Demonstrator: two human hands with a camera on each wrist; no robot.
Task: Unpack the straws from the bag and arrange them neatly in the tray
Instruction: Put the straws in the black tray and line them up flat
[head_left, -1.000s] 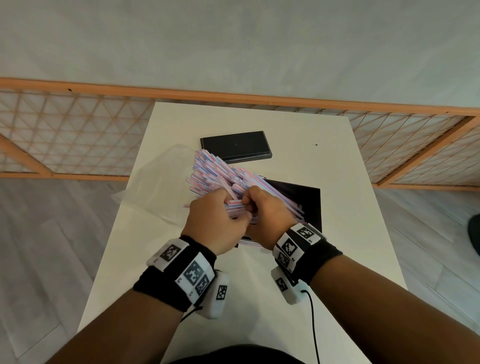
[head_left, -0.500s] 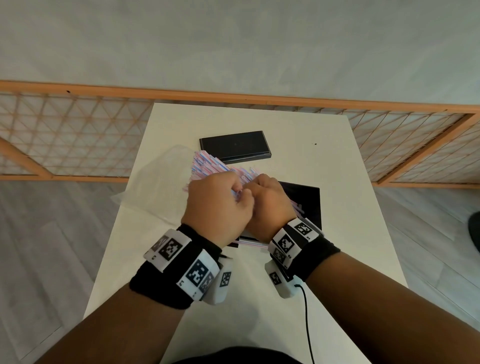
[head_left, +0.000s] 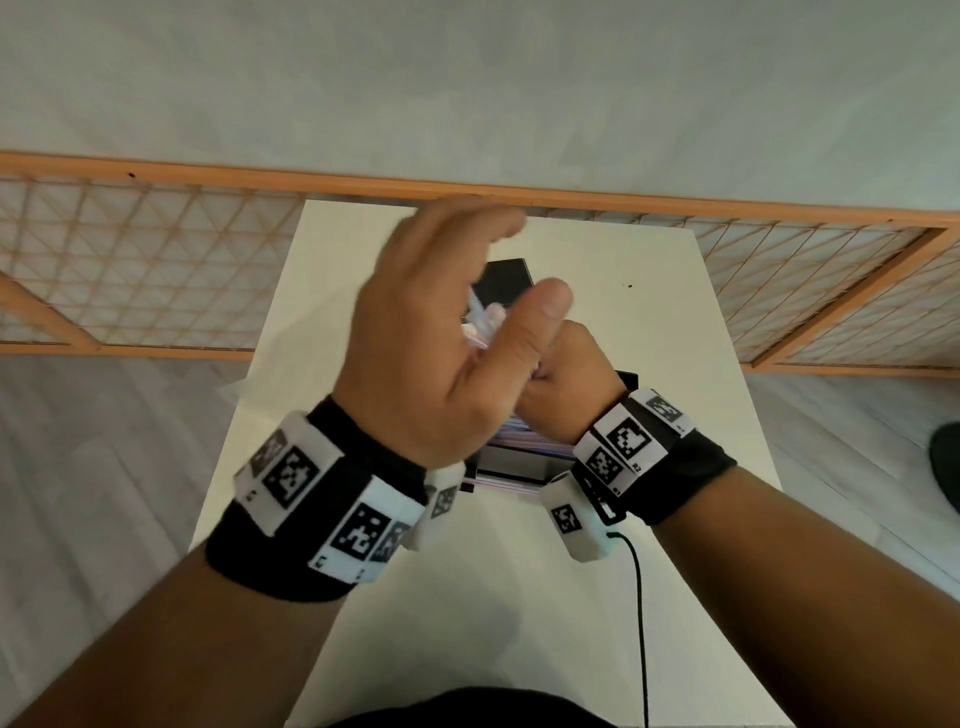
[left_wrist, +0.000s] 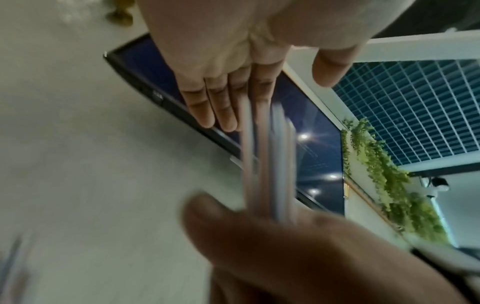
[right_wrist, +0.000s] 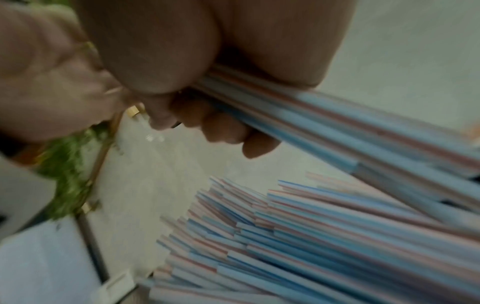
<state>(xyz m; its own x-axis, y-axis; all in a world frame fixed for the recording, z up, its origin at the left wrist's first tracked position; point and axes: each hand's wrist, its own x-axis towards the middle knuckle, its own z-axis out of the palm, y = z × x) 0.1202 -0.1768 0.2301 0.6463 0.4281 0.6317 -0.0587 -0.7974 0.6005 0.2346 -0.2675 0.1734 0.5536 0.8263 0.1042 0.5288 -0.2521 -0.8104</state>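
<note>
Thin pink-and-blue striped plastic straws (right_wrist: 298, 236) lie piled in the black rectangular tray (head_left: 511, 465) on the white counter (head_left: 675, 395). Right hand (head_left: 566, 384) clamps a raised bundle (right_wrist: 337, 131); left hand (head_left: 436, 332), flat-fingered, taps its ends square. Step: aligning. Next: lay the bundle parallel to the pile.

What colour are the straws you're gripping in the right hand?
The straws are pale blue and white with thin pinkish-red stripes, clearest in the right wrist view.
</note>
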